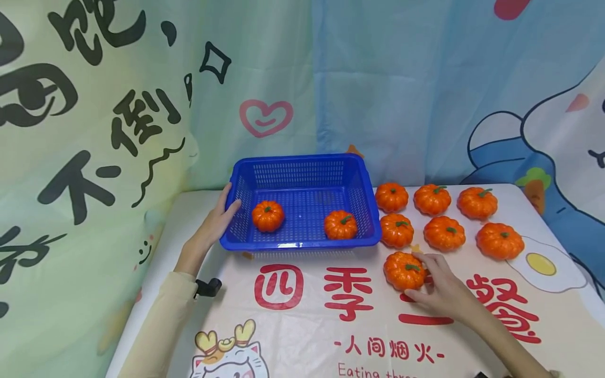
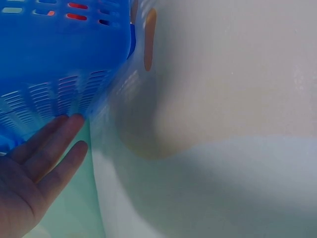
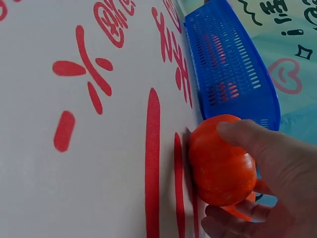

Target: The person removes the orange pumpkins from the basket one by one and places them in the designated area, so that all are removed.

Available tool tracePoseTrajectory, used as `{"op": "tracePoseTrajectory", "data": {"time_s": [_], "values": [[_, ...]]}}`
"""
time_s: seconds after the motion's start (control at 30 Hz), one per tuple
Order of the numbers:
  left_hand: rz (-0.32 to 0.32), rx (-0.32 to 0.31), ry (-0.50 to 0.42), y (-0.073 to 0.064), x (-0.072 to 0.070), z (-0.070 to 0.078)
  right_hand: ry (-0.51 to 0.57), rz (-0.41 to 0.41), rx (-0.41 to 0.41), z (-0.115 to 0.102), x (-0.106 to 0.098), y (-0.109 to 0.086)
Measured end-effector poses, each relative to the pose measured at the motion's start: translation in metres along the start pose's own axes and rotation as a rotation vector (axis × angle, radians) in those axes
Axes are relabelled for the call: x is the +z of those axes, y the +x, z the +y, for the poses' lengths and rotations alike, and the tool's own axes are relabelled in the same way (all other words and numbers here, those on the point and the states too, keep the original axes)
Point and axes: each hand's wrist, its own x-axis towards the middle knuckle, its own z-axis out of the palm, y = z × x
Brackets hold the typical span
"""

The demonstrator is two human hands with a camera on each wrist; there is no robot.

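My left hand (image 1: 215, 220) grips the left rim of a blue plastic basket (image 1: 302, 245), thumb over the edge. In the left wrist view its straight fingers (image 2: 59, 144) lie against the slotted outer wall. Two small orange pumpkins with green stems sit inside the basket, one pumpkin (image 1: 268, 216) at the left and another pumpkin (image 1: 341, 226) at the right. My right hand (image 1: 441, 286) holds a third orange pumpkin (image 1: 402, 270) by its right side, just in front of the basket's right corner. The right wrist view shows the thumb on top of this pumpkin (image 3: 220, 163) and fingers beneath.
Several more orange pumpkins (image 1: 444, 233) stand in two rows right of the basket, the nearest ones close against its wall. A printed cloth (image 1: 302, 336) with red characters covers the table. Behind hangs a patterned curtain (image 1: 373, 94).
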Motion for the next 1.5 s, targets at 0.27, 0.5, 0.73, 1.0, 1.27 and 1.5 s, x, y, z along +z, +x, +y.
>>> {"op": "tracePoseTrajectory", "data": {"time_s": [0.27,0.5,0.73,1.0,1.27,1.5], "values": [[0.0,0.018,0.0,0.002,0.004,0.003,0.053,0.221,-0.04,-0.003,-0.015,-0.007],[0.008,0.022,0.016,0.002,0.001,0.006,0.127,0.238,-0.141,-0.03,-0.027,-0.009],[-0.001,0.023,0.009,0.003,0.0,0.01,0.144,0.104,-0.211,-0.07,-0.043,-0.008],[0.005,0.024,0.011,0.003,0.003,0.005,0.109,-0.016,-0.378,-0.107,-0.051,0.015],[0.011,0.021,0.011,0.003,0.001,0.002,0.186,-0.144,-0.394,-0.141,-0.043,0.06],[0.002,0.014,0.024,0.001,-0.001,0.001,0.229,-0.21,-0.408,-0.17,-0.04,0.11]]}}
